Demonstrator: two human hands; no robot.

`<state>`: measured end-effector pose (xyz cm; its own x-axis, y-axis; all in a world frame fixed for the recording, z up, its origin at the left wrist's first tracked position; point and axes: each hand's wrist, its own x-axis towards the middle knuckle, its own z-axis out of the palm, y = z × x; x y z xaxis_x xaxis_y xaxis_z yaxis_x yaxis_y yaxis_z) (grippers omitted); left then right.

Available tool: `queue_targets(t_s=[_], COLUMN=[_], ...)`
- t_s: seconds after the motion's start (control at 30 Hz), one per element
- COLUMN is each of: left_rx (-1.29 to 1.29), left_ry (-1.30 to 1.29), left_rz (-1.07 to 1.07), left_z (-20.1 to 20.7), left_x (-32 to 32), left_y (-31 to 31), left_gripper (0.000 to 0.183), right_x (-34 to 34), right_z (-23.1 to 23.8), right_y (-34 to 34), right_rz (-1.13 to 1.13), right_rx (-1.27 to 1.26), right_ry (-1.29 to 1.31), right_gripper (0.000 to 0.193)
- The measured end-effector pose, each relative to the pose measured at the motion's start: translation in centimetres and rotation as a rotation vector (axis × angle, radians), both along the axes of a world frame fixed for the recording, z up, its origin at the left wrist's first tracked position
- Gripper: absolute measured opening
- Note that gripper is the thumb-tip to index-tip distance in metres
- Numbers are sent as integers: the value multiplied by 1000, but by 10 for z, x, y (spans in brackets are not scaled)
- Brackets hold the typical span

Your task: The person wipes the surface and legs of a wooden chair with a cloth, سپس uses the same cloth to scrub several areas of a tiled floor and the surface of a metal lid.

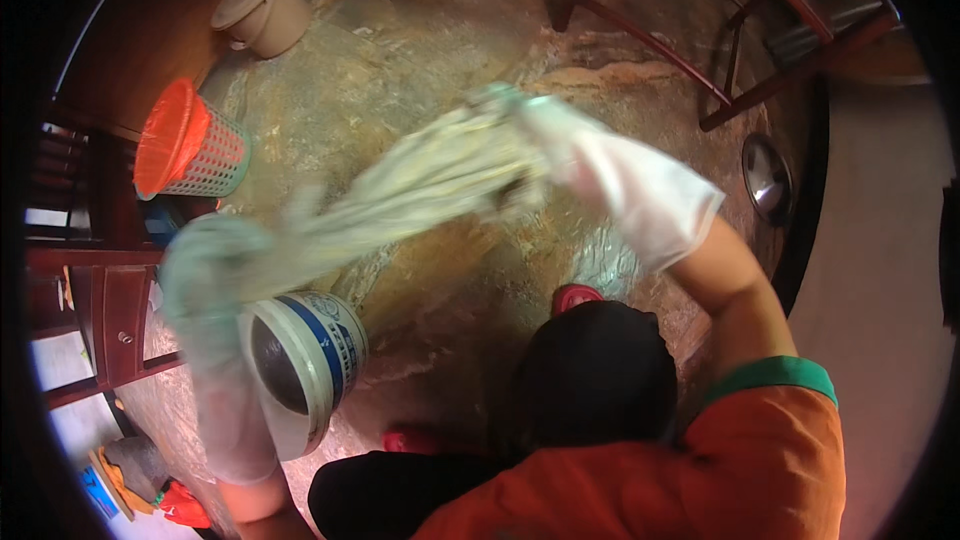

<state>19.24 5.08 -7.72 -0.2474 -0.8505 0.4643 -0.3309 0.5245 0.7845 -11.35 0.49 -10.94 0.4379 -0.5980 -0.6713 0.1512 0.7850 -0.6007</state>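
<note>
A wet-looking, pale yellow-grey cloth [410,185] is stretched between my two hands above the floor, blurred by motion. My left hand [212,265], in a greenish rubber glove with a long whitish cuff, is closed on its lower left end. Farther off to the right, my right hand [525,115] wears a matching glove and grips the other end. Just right of my left forearm stands a white bucket [345,340] with a blue band, dark inside. My left glove partly covers its rim. Fingers of both hands are smeared by the motion.
On the left are a green perforated wastebasket [225,155] with an orange liner and a lidded beige bucket [280,25]. Dark red wooden furniture [125,315] lines that side. A wooden chair frame [655,35] and a round metal bowl [767,178] are at right. The stone-patterned floor [440,30] shines wet in places.
</note>
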Motion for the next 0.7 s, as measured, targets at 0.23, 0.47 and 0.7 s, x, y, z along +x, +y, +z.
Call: queue_targets(t_s=[0.23, 0.47, 0.7], left_rx=[75, 514, 552], left_ry=[-1196, -1228, -1105], left_rz=[-566, -395, -218], left_z=[-126, -174, -239], left_x=[-110, -88, -111], left_y=[-15, -28, -44], left_gripper=[49, 53, 59], right_x=[-263, -122, -43], right_z=[-206, -265, -281], right_y=[-13, 18, 11], right_rz=[-145, 410, 731], right_rx=[-539, -219, -819], right_ry=[1413, 1587, 1200], right_gripper=[61, 101, 84])
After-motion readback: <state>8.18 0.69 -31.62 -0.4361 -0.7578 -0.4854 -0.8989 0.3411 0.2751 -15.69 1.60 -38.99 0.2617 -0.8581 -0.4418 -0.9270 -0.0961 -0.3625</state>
